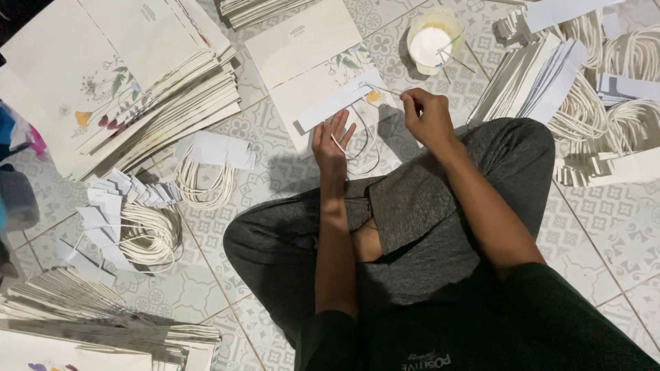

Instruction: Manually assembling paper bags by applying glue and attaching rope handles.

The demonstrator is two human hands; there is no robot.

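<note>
1. Bags (130, 89) lie flat in a big fanned stack at the far left, cream paper with a flower print on the top one. A second stack (103, 330) fills the lower left corner.
2. Below the big stack sit small white paper strips with loops of white cord (148, 233) tied to them, heaped on the patterned tile floor (619, 227). Just right of them lies another strip with cord (206, 168), apart from the heap.
3. In the middle a single flat bag (309, 58) lies in front of the person's crossed legs, its flower-printed end nearest the hands. A white strip (337, 99) rests slantwise across it.
4. The left hand (331, 144) lies palm down on the near end of that bag, just below the strip, fingers spread and straight, pinning a cord loop (364, 148) that curls out to its right. It grips nothing.
5. The right hand (427, 118) hovers at the bag's right edge, fingers curled shut around a thin stick (385, 89) whose tip reaches the strip's right end.
6. Beyond the right hand stands a round plastic cup (434, 38) of white paste, with another stick leaning in it.
7. At the far right more white strips stand packed in a row (536, 79), and further cord bundles (619, 103) are heaped beside and behind them.
</note>
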